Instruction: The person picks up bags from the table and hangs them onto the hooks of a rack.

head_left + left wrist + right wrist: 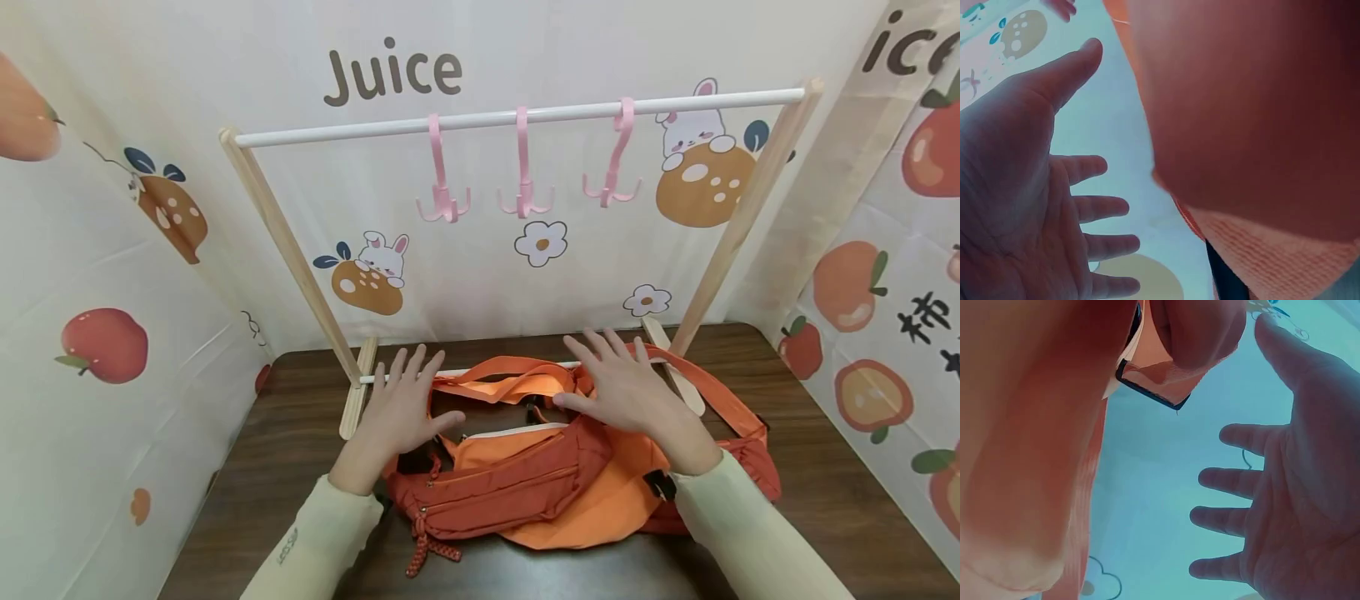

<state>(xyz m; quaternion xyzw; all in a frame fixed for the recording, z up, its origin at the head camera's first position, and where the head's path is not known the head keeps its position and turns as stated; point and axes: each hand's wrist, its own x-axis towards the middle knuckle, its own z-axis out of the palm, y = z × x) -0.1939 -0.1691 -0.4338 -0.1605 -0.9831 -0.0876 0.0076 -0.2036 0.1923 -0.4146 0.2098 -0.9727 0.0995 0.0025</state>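
A heap of waist bags lies on the table below both hands. In front is a rust-red waist bag with zips and braided zip pulls. Bright orange fabric spreads under it, and more rust-red fabric shows at the right. Over the heap's left side my left hand is held with fingers spread and nothing in its grasp. My right hand, also spread and holding nothing, is over the right side, near an orange strap. How the bags overlap is partly hidden.
A wooden rack stands behind the bags, its feet on the dark wood table. From its white top bar hang three pink hooks, side by side. Fruit-printed curtains enclose the back and sides.
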